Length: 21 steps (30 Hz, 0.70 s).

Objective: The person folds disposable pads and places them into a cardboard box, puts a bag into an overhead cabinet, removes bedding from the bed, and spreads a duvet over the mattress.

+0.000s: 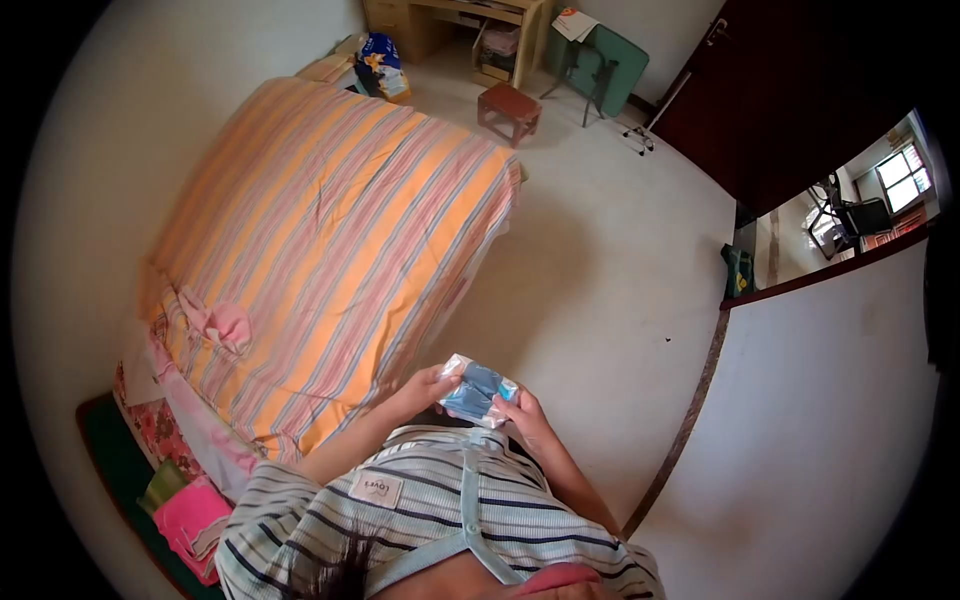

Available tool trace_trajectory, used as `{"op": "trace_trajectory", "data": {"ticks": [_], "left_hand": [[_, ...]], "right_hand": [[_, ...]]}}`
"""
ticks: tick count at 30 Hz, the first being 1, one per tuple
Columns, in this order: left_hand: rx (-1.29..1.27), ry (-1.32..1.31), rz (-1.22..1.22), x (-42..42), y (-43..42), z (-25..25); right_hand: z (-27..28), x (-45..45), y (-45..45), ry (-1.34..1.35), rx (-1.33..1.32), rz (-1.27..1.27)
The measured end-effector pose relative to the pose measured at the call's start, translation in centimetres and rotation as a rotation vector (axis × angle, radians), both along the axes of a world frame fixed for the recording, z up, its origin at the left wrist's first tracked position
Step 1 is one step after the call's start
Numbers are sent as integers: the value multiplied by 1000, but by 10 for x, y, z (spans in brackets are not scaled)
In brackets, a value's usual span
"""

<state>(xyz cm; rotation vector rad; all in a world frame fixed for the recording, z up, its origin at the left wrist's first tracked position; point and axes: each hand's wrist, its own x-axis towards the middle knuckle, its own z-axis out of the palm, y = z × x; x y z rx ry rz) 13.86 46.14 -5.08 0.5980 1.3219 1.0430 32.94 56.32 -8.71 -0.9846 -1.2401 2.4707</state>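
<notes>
In front of my chest I hold a small flat blue packet (478, 391) in shiny clear plastic wrapping. What is inside it cannot be made out. My left hand (425, 391) is closed on its left end, thumb on top. The opposite end is pinched by my right hand (524, 413), also with the thumb on the upper face. Fingers under the packet are mostly hidden.
A bed with a striped orange sheet (330, 220) stands to my left, with a pink cloth (222, 322) on it. Ahead are a red-brown stool (509, 107), a wooden desk (405, 28) and a green folding table (612, 68). A dark door (770, 90) and doorway lie right.
</notes>
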Motion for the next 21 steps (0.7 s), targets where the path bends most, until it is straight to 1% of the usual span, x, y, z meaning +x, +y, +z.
{"op": "trace_trajectory", "data": {"ticks": [1, 2, 3, 4, 5, 7, 9, 11, 13, 14, 15, 16, 17, 19, 20, 21], "left_hand": [[4, -7, -3, -3, 13, -3], [23, -19, -55, -9, 31, -3], [43, -34, -110, -15, 50, -1], [-17, -41, -189, -22, 73, 8], [17, -159, -254, -30, 93, -12], [14, -252, -220, -51, 135, -28], [10, -132, -73, -79, 180, -43], [56, -12, -13, -112, 226, -61], [47, -8, -14, -144, 268, -79], [11, 2, -17, -160, 286, -88], [-22, 18, -23, -178, 300, -97], [-75, 91, 24, -194, 314, -115], [-128, 168, 69, -209, 320, -137], [-314, 175, 185, -243, 321, -188], [-440, 153, 244, -263, 319, -222], [-351, -110, 239, -303, 290, -289]], "right_hand": [[-2, -1, 12, 10, 13, -4], [0, -1, 28, 0, 20, -8], [4, -1, 44, -61, 20, -38], [7, 2, 56, -129, 14, -70], [10, 8, 69, -164, 9, -82], [17, 18, 109, -252, 110, -409], [4, 59, 153, -332, 106, -750], [8, 102, 183, -509, 295, -907], [25, 119, 204, -562, 259, -1065], [25, 124, 211, -579, 245, -1060], [20, 128, 212, -580, 185, -1148], [14, 132, 215, -583, 118, -1237], [3, 132, 218, -592, 94, -1237], [-30, 134, 234, -565, -162, -1261], [-40, 129, 249, -566, -217, -1253], [-47, 121, 268, -499, -212, -1224]]}}
